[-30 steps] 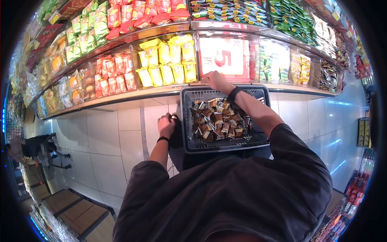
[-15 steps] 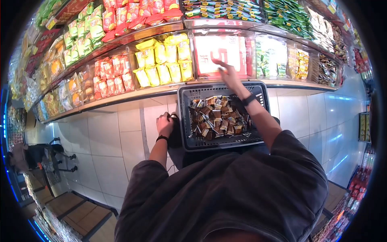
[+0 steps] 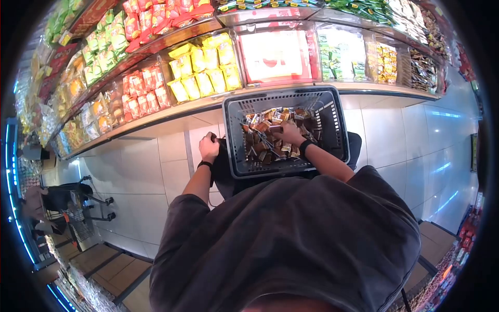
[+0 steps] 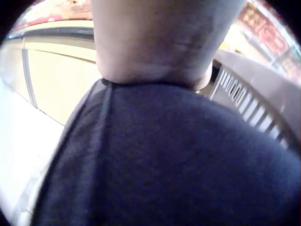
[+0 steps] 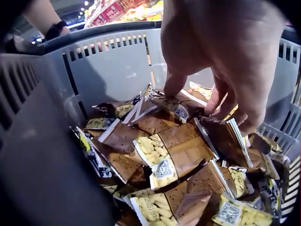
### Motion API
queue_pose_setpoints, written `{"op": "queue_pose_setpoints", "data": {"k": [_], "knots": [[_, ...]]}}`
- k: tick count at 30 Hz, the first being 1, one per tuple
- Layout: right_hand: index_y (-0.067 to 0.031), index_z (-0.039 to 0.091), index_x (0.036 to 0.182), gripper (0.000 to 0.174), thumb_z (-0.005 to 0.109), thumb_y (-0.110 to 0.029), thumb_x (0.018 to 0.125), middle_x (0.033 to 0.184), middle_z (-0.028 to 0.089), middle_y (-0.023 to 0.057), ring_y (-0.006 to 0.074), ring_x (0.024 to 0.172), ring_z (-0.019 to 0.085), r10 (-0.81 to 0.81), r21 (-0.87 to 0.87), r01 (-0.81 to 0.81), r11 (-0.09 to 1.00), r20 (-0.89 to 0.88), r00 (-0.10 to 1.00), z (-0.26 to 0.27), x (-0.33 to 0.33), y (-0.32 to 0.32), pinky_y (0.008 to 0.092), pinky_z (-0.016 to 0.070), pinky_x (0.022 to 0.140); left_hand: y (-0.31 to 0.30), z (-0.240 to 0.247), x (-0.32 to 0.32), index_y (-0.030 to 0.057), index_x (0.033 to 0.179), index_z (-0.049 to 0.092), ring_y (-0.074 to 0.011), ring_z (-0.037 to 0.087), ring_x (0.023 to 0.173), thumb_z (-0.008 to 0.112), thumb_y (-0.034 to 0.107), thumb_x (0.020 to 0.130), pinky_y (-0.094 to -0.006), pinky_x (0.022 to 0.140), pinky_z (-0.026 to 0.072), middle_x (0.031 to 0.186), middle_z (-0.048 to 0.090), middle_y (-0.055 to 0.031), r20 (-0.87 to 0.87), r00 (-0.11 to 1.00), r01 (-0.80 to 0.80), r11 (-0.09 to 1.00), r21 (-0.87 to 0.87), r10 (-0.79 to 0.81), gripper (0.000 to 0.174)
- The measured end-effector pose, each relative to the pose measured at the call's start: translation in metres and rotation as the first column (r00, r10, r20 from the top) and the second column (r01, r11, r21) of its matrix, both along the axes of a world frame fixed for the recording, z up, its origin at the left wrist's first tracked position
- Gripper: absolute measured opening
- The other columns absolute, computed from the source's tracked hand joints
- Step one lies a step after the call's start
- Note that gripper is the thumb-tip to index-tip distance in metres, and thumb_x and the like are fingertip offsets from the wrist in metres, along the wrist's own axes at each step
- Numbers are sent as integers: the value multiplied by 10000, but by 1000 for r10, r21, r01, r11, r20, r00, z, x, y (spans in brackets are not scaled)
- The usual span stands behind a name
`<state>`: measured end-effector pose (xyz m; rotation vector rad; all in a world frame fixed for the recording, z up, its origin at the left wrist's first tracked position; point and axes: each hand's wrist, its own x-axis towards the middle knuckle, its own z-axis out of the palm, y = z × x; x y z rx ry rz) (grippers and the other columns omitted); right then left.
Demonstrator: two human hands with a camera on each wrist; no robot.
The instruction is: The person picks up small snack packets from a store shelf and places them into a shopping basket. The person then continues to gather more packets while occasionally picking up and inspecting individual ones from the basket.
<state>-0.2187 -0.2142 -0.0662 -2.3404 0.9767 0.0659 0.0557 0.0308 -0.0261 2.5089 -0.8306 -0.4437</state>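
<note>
A grey basket (image 3: 232, 156) holds many brown-and-yellow wrapped packets (image 3: 254, 148). Inside it, my right hand (image 3: 291, 133) reaches down among them. The right wrist view shows that hand (image 5: 225, 56) from close by, its thumb and fingers bent around a brown packet (image 5: 181, 112) on top of the pile; the fingertips are partly hidden. Left of the basket, my left hand (image 3: 209, 147) rests on the dark-clothed knee, fingers loosely bent and holding nothing visible. In the left wrist view only its lower part (image 4: 155, 42) shows, against dark cloth (image 4: 155, 150).
Shelf bins in front hold yellow bags (image 3: 205, 70), red bags (image 3: 143, 93) and a red-and-white sign (image 3: 275, 57). The shelf edge (image 3: 182, 115) runs just beyond the basket. Tiled floor (image 3: 125, 171) lies to the left, with a cart (image 3: 78, 218) and another person (image 3: 36, 200) farther off.
My right hand has moved back from beside the sign, down into the basket among the packets. The left hand stays on the knee. The view has shifted, and the cart appears farther right.
</note>
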Motion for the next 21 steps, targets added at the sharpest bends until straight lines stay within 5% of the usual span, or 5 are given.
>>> {"op": "queue_pose_setpoints", "data": {"k": [8, 10, 13, 17, 21], "knots": [[-45, 743, 811, 297, 860, -302, 722, 738, 719, 108, 227, 696, 698, -145, 215, 95, 972, 229, 962, 20, -9, -14, 342, 537, 666, -30, 74, 10, 15, 968, 691, -195, 714, 883, 634, -4, 876, -331, 829, 558, 937, 748, -92, -111, 983, -184, 830, -526, 147, 109], [-39, 720, 908, 114, 790, -108, 851, 860, 743, 68, 165, 812, 705, -434, 855, -70, 514, 330, 838, 107, -15, -15, 289, 531, 720, -52, 137, -24, 4, 1077, 654, -176, 701, 882, 679, 45, 910, -343, 841, 556, 957, 737, -78, -152, 988, -63, 789, -611, -39, 174], [-48, 623, 1046, 162, 718, -12, 919, 1073, 705, 64, 137, 947, 675, -389, 784, -257, 565, 528, 755, 183, -26, -18, 273, 546, 756, -74, 198, -79, 15, 1236, 571, -186, 690, 846, 679, 166, 971, -339, 801, 574, 969, 712, -137, -484, 766, 72, 803, -591, -424, 324], [-10, 645, 1001, 203, 736, 90, 848, 1151, 688, 119, 175, 1056, 664, -342, 634, -429, 644, 740, 579, 277, -37, -2, 322, 529, 958, -101, 258, -129, -23, 1279, 523, -207, 688, 732, 538, 299, 1056, -330, 667, 592, 941, 671, -136, -865, 103, -154, 851, -502, -491, 392], [-25, 688, 979, 290, 642, 194, 795, 1157, 692, 88, 186, 1199, 604, 102, 135, -480, 867, 894, 435, 302, -45, -2, 322, 494, 1000, -110, 265, -147, -32, 1203, 593, -130, 669, 690, 615, 153, 1013, -262, 576, 528, 947, 693, -100, -794, 275, -125, 799, -588, -541, 266]]}}
